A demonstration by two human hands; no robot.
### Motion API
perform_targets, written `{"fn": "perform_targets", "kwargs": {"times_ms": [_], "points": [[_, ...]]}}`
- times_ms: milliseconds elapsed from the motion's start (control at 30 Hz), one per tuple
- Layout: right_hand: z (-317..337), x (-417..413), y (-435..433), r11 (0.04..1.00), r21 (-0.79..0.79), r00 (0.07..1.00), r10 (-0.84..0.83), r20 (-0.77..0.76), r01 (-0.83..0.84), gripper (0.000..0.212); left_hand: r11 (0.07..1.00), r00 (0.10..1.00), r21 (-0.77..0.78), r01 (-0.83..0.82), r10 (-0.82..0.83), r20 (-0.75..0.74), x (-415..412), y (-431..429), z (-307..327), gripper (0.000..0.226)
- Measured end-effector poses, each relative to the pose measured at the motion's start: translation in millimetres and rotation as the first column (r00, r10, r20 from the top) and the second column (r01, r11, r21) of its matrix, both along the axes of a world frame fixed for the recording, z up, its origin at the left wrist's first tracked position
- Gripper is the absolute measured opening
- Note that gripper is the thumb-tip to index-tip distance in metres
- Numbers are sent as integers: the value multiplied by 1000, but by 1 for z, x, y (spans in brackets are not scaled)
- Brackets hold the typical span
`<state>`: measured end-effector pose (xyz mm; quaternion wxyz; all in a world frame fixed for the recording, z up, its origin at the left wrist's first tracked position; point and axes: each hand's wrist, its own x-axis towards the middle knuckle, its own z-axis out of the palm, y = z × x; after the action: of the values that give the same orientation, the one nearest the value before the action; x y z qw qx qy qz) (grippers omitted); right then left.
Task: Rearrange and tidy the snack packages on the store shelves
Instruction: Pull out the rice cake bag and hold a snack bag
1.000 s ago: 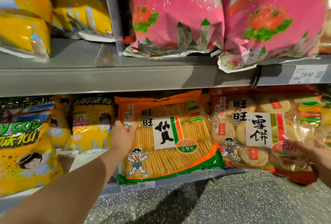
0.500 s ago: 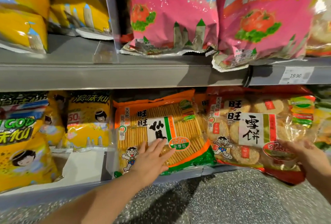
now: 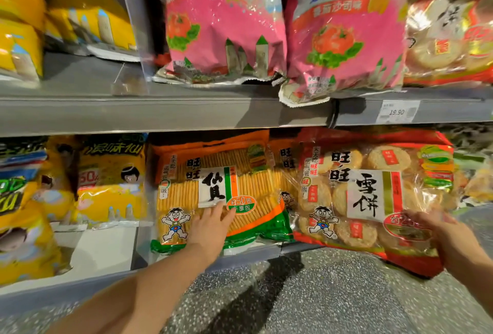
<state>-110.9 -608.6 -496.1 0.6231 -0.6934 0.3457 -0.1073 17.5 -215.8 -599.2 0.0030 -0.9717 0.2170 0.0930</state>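
Orange cracker pack [image 3: 240, 187] under flat, spread left hand [image 3: 209, 229]; red rice-cracker pack [image 3: 373, 200] in right hand's [image 3: 450, 237] grasp.

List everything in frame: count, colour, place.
pink snack bags: 2, pink, upper shelf centre
yellow snack bags: several, yellow, left on both shelves
orange cracker pack: 1 in front, orange and green, lower shelf centre
red cracker pack: 1, red, lower shelf right, overhanging the edge
price tag: 1, white, upper shelf rail
shelves: 2, grey
floor: speckled grey
left hand: flat on orange cracker pack
right hand: gripping red cracker pack's lower right
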Motion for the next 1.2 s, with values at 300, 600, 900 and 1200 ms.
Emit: {"fn": "perform_targets", "kwargs": {"times_ms": [300,600,900,1200], "points": [[31,-43,16,998,32,998,-47,45,46,97,997,959,69,-35,53,-279,-19,-7,5,78],[13,-57,5,998,29,995,-52,84,50,59,973,952,-232,12,-82,-294,-55,-106,47,70],[13,-74,-5,991,132,989,11,150,-31,21,784,669,-458,-418,-75,-739,-75,-144,58,81],[37,-147,13,970,220,989,72,132,-100,74,503,544,-549,-667,-174,-821,-122,-119,93,126]]}}
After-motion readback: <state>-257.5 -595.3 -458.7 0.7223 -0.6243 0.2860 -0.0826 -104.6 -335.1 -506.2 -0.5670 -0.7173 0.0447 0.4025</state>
